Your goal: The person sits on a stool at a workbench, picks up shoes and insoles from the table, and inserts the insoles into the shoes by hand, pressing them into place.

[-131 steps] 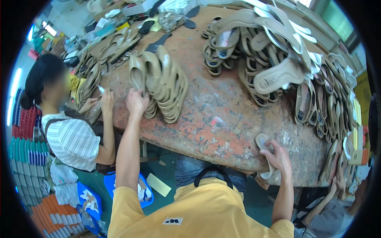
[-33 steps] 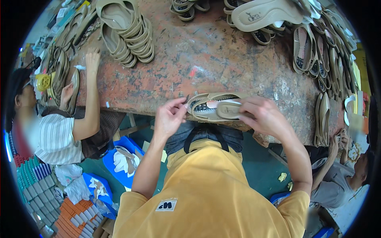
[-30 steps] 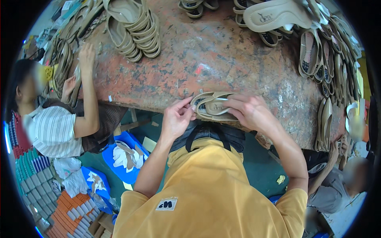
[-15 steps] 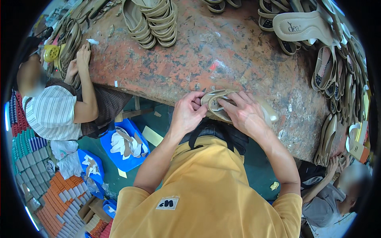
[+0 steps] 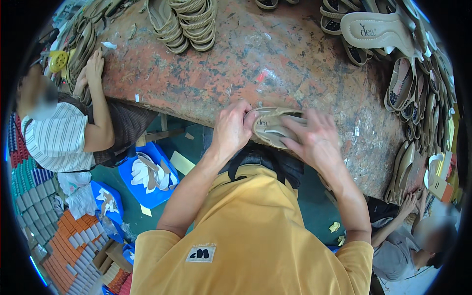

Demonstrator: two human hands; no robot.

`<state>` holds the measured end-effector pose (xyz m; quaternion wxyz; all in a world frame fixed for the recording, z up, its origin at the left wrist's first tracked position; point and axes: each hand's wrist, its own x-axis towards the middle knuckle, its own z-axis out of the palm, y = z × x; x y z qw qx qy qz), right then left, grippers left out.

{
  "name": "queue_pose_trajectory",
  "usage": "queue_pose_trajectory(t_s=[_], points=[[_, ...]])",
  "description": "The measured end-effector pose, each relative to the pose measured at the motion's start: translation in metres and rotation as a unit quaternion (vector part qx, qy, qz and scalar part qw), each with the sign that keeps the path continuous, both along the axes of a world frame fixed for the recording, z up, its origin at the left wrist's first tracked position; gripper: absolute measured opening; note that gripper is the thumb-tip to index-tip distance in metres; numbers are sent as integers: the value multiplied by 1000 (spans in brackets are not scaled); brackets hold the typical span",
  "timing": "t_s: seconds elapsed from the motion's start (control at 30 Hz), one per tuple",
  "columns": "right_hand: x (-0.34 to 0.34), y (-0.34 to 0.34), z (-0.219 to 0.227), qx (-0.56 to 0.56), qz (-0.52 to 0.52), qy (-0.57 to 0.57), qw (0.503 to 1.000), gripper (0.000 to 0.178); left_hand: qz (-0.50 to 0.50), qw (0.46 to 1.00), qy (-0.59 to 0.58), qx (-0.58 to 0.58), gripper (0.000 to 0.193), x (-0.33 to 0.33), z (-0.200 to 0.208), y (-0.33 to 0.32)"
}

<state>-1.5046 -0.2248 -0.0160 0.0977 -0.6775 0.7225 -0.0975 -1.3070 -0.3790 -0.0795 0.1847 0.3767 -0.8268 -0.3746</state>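
Note:
A beige sandal with braided straps and a printed pale insole lies at the near edge of the worktable, in front of my body. My left hand grips its left end, thumb and fingers closed on the rim. Over the sandal's right end is my right hand, its thumb and forefinger apart near the straps. Motion smears the other fingers, and whether they grip the sandal does not show.
The worn, paint-stained table holds paired sandals at the far side and piled sandals on the right. People sit left and right. Blue bins of cut pieces stand on the floor at left.
My right hand has shifted right and lifted a little, uncovering more of the sandal's middle. The sandal has turned slightly. A pale shape beside my right hand is no longer visible there.

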Motion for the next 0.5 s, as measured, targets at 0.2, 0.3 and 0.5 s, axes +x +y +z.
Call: queue_pose_trajectory(t_s=[0.2, 0.3, 0.5], points=[[-7, 13, 8, 84, -137, 40, 986, 60, -45, 999, 30, -1, 13, 3, 4, -7], [-5, 14, 7, 84, -140, 50, 985, 62, -128, 984, 92, -82, 19, 2, 22, -14], [-7, 19, 3, 62, -144, 33, 987, 63, -459, 873, 9, -168, 62, -32, 36, -5]])
